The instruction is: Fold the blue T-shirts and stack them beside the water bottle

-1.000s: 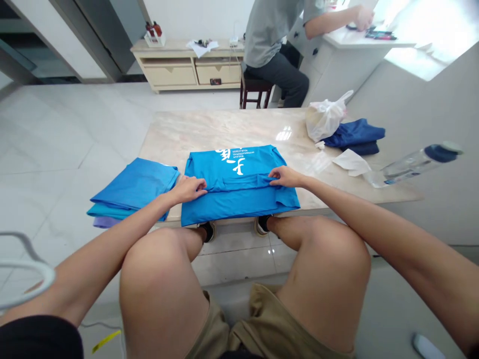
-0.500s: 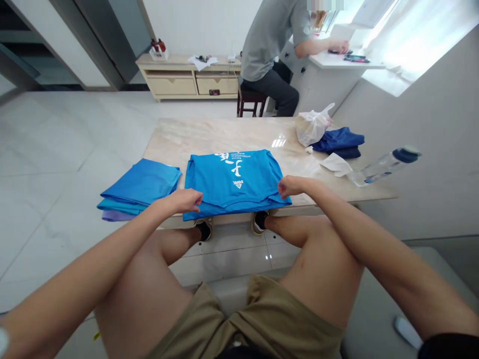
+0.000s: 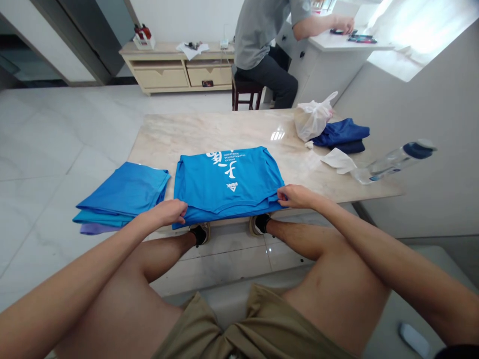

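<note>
Blue shirt (image 3: 220,184), print cut off | left hand (image 3: 172,212), right hand (image 3: 297,196): pinching its near corners | fingertips partly hidden

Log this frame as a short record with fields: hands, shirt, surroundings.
left hand: pinching the shirt's near left corner
right hand: pinching its near right corner
shirt: blue, folded, white print up
support: table
left of shirt: cloth stack
table's right side: bag, navy cloth, tissue, bottle
background: person on stool
</note>
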